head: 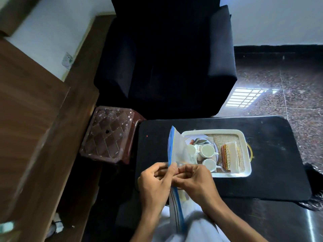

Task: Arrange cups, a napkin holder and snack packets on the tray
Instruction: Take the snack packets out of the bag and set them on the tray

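- The left hand (154, 185) and the right hand (195, 182) meet in front of the person, both pinching the same clear plastic zip bag with a blue edge (174, 151), which stands upright between them.
- The fingers of both hands are closed on the bag's near part, as if working its opening; what is inside, if anything, is too blurred to tell.
- The white rectangular tray with a woven mat base (244, 137) lies on the black table (272, 154), just beyond the hands and right of the bag.
- On the tray's left half stand three white ceramic cups (208, 151), close together; the leftmost shows only through the bag.
- A leaf-patterned packet or plate (201, 141) lies at the tray's far-left corner; I cannot tell which it is.
- A gold wire napkin holder with white napkins (229, 157) sits on the tray's right half, apart from the cups.
- Cups and holder look placed, so I judge the snack packets are the remaining step.
- Risk: the bag hangs just over the near cups, so a jerk while opening it could swing its edge into them and tip one.
- Risk: a sudden split could scatter the contents over the table or floor.
- Risk: little free space is left between cups and holder, so a packet dropped carelessly could knock the napkins over.
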Demonstrator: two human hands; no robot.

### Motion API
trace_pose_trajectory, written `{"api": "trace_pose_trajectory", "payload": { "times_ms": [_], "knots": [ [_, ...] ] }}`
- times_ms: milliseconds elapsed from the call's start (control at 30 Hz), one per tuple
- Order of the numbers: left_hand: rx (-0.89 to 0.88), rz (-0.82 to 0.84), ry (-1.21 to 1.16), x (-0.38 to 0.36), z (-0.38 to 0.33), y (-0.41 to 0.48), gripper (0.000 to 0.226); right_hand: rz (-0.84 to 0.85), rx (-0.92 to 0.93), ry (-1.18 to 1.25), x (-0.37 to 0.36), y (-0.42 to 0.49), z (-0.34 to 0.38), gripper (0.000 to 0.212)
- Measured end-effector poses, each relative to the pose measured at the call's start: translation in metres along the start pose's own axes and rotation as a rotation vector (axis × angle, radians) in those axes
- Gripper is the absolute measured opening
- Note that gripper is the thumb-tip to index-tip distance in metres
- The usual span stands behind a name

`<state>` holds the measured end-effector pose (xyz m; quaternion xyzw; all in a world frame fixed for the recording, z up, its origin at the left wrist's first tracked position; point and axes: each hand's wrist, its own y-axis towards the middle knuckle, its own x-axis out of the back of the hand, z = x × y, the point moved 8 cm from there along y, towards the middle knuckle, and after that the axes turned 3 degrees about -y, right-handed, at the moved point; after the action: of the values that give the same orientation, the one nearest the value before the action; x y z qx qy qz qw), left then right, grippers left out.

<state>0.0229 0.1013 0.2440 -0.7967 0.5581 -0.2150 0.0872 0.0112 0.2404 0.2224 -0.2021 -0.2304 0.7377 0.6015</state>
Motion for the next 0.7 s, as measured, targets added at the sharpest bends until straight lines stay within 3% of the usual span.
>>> {"api": "trace_pose_trajectory", "payload": {
  "times_ms": [167, 300, 400, 600, 700],
  "knots": [
    [0.125, 0.042, -0.136, -0.004, 0.012, -0.005, 0.028, 0.087, -0.039, 0.143, 0.004, -0.008, -0.005, 0.049],
    [0.171, 0.052, -0.225, -0.002, 0.01, -0.007, 0.037, 0.127, -0.06, 0.264, 0.0, -0.012, -0.007, 0.037],
    [0.129, 0.038, -0.222, 0.001, 0.004, -0.002, 0.025, 0.075, -0.057, 0.292, -0.002, -0.015, -0.003, 0.029],
    [0.086, 0.089, -0.257, 0.005, -0.008, 0.007, 0.024, -0.044, -0.051, 0.304, -0.01, -0.019, 0.006, 0.03],
    [0.09, 0.118, -0.299, 0.008, -0.009, 0.012, 0.026, -0.087, -0.062, 0.357, -0.016, -0.02, 0.006, 0.018]
  ]
}}
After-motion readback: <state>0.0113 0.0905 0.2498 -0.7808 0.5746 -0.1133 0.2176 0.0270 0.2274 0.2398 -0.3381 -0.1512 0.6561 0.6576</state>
